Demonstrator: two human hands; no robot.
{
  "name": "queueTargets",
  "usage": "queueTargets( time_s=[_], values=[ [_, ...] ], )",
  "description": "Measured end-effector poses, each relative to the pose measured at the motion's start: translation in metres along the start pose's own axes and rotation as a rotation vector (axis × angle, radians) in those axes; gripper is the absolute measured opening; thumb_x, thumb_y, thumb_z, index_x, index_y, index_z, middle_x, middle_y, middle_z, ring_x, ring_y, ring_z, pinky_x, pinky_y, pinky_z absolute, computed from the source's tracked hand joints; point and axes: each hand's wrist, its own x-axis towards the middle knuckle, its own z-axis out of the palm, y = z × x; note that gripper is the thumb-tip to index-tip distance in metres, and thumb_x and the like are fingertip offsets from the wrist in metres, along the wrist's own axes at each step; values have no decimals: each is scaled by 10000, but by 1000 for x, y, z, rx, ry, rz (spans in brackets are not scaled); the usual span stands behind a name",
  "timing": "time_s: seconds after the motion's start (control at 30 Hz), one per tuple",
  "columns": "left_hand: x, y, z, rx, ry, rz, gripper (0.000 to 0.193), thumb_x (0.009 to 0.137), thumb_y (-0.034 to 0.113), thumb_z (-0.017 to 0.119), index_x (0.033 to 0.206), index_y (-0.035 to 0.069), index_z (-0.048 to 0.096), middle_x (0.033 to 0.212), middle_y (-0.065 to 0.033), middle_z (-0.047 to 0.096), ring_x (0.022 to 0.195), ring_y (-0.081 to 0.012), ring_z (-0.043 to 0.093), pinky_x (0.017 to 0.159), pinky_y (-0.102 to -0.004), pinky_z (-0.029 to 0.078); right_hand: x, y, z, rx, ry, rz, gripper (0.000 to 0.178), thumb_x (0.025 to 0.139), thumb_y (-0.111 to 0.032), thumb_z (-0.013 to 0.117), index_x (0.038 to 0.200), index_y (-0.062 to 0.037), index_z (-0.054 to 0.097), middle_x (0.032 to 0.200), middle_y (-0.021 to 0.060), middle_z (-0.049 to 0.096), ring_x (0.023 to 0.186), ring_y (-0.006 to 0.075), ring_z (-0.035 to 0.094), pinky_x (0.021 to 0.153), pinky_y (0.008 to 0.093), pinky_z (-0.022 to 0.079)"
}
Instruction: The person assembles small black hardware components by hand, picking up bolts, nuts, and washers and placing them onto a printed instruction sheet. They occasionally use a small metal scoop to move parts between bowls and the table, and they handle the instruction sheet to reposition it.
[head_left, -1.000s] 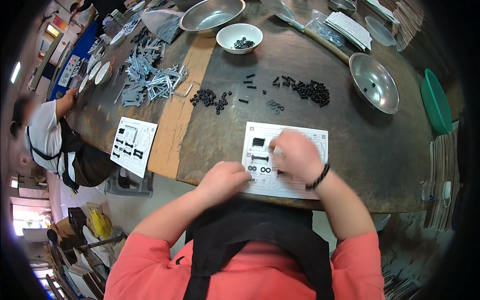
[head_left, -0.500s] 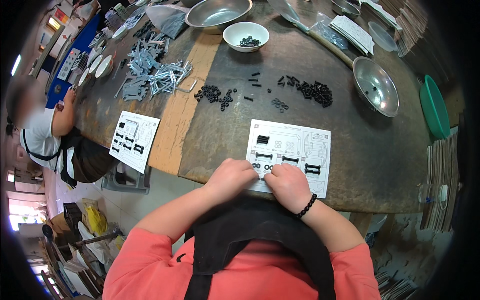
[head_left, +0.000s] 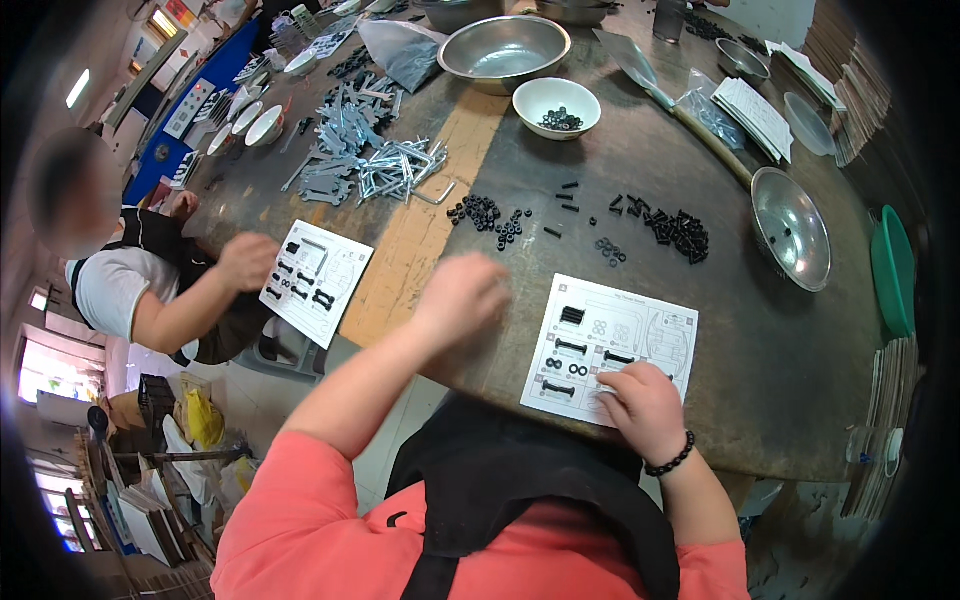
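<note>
Head view: left hand (head_left: 462, 295) raised over the table (head_left: 780, 330) edge, fingers curled, grip contents impossible to tell. Right hand (head_left: 648, 405) pressed on the parts sheet (head_left: 655, 330), grip closed over its near edge. Loose black nuts (head_left: 488, 213) just beyond, nearer the left hand.

Left hand (head_left: 462, 297) has lifted off the printed sheet (head_left: 612, 347) and swung out toward the bench's near edge, blurred in motion, while right hand (head_left: 645, 402) slid to the sheet's near edge, and the co-worker's hand (head_left: 247, 262) came onto their own sheet (head_left: 317, 280).
</note>
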Motion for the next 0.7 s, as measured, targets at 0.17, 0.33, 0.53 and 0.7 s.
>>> queueTargets(
  time_s=[0.17, 0.33, 0.53, 0.7],
  values=[
    [52, -85, -29, 581, 61, -98, 149, 741, 132, 620, 885, 104, 649, 890, -77, 606, 860, -261, 586, 738, -395, 460, -20, 21, -19, 28, 126, 157, 168, 698, -43, 688, 861, -54, 649, 761, 88, 580, 708, 261, 567, 630, 349, 466],
    [66, -127, -22, 1016, -55, 106, 62, 743, 159, 571, 757, 152, 630, 813, 3, 557, 850, -182, 550, 697, -332, 406, -42, 35, -30, 54, 220, 304, 155, 727, -12, 663, 880, -32, 643, 754, 88, 566, 654, 222, 546, 596, 317, 446],
    [79, -125, -27, 719, -33, 23, 81, 749, 97, 583, 825, 76, 600, 898, -85, 607, 824, -289, 595, 718, -387, 462, -49, 45, -33, 54, 284, 317, 149, 741, -2, 647, 888, -23, 637, 759, 87, 558, 636, 207, 531, 582, 306, 433],
    [95, -49, -14, 204, 254, 98, 201, 811, 30, 579, 997, 81, 634, 961, -118, 593, 876, -312, 589, 757, -364, 486, -48, 51, -32, 101, 315, 359, 148, 748, -1, 638, 894, -18, 633, 775, 88, 557, 636, 197, 529, 584, 300, 433]
  ],
)
